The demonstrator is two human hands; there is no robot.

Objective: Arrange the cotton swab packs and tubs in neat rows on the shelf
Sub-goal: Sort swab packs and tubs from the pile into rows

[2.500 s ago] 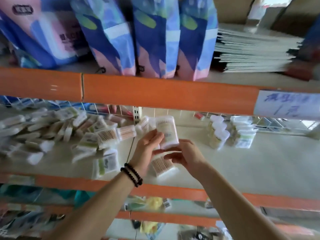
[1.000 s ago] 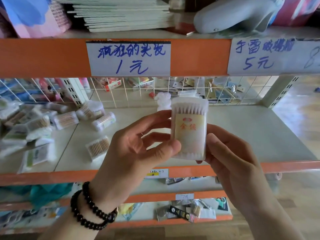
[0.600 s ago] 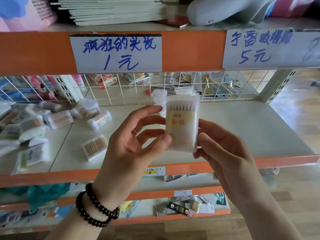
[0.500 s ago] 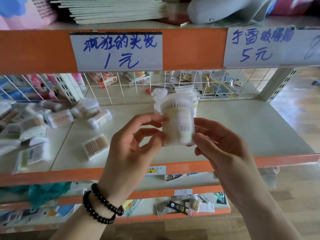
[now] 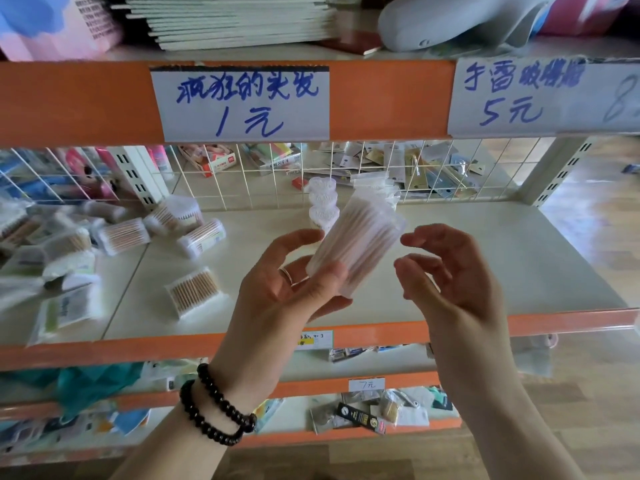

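One clear cylindrical swab tub [image 5: 356,244] tilts in the left hand [image 5: 287,289]; right hand [image 5: 446,275] loosely spread, empty.

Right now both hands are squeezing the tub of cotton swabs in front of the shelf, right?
Not quite. In the head view only the left hand holds the tub of cotton swabs, thumb and fingers curled round its lower end. The right hand is beside it, fingers loosely curled and not touching it. The tub is in front of the shelf, as you said.

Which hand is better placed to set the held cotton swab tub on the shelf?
Left. The left hand already grips the cotton swab tub; the right hand is off it, fingers loosely curled.
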